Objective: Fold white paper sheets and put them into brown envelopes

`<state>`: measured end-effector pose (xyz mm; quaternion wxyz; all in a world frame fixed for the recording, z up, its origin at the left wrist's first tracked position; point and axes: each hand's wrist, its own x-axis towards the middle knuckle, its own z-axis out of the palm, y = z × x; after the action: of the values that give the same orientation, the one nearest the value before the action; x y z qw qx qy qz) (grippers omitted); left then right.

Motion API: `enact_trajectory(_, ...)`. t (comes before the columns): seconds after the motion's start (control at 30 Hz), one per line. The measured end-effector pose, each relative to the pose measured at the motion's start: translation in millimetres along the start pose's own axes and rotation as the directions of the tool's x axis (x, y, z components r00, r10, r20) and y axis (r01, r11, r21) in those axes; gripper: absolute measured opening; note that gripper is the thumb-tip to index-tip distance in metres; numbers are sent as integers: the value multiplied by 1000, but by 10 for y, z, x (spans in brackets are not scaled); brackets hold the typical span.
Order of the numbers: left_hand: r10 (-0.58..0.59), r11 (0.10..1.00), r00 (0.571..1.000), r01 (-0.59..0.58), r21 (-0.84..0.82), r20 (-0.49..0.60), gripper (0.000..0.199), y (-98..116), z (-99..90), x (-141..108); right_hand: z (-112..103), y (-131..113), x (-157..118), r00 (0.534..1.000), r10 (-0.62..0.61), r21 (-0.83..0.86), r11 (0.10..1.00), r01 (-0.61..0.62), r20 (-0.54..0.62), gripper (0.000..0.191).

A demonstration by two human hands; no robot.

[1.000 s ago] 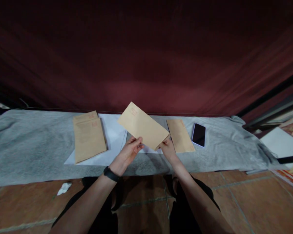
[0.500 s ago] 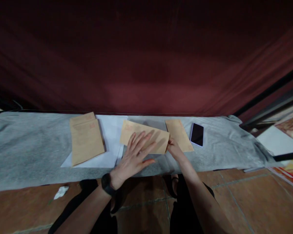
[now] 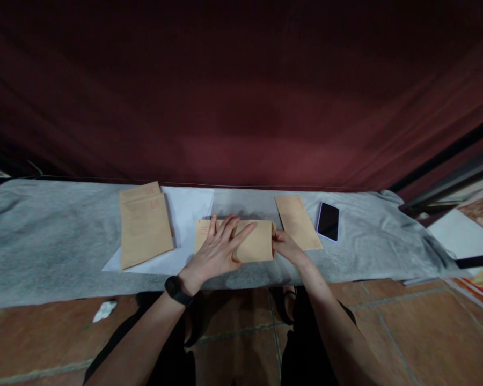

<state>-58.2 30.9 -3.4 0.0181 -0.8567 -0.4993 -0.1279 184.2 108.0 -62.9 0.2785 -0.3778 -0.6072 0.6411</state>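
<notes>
A dark red backdrop (image 3: pixel 241 96) fills the whole upper half of the frame. Below it, a grey cloth (image 3: pixel 366 246) covers a long, flat surface, which crosses the middle of the frame from the left side almost to the right. Brown floor tiles (image 3: pixel 390 316) occupy the lower part.

On the cloth, left of centre, there are white paper sheets (image 3: pixel 189 209), partly covered by a small pile of brown envelopes (image 3: pixel 145 236) with red print near the top. In the centre of the frame lies the middle envelope (image 3: pixel 255 244), placed lengthwise, and its right end is standing a little open. To the right of it, one more envelope (image 3: pixel 298 222) lies slantwise and alone.

The left hand (image 3: pixel 217 249) rests upon the middle envelope, palm down, with the fingers spread wide; it grasps nothing. The right hand (image 3: pixel 286 245) is at the open end of this same envelope, its fingers bent; the fingertips are hidden by the paper, so I cannot tell whether they pinch it.

Right of centre is a dark-screened phone (image 3: pixel 328 221). A black wristband (image 3: pixel 177 290) encircles the left wrist. At lower left, a white scrap (image 3: pixel 104 310) lies on the floor.
</notes>
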Motion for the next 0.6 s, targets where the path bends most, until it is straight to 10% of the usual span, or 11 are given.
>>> enact_trajectory(0.4, -38, 998, 999, 37, 52, 15, 106, -11, 199, 80, -155, 175, 36, 979, -58, -59, 997, 48, -194, 24)
enact_trajectory(0.6, -108, 991, 994, 109, 79, -17, 103, 44, 235, 118, -260, -56, -123, 772, -261, -253, 958, 134, -580, 30)
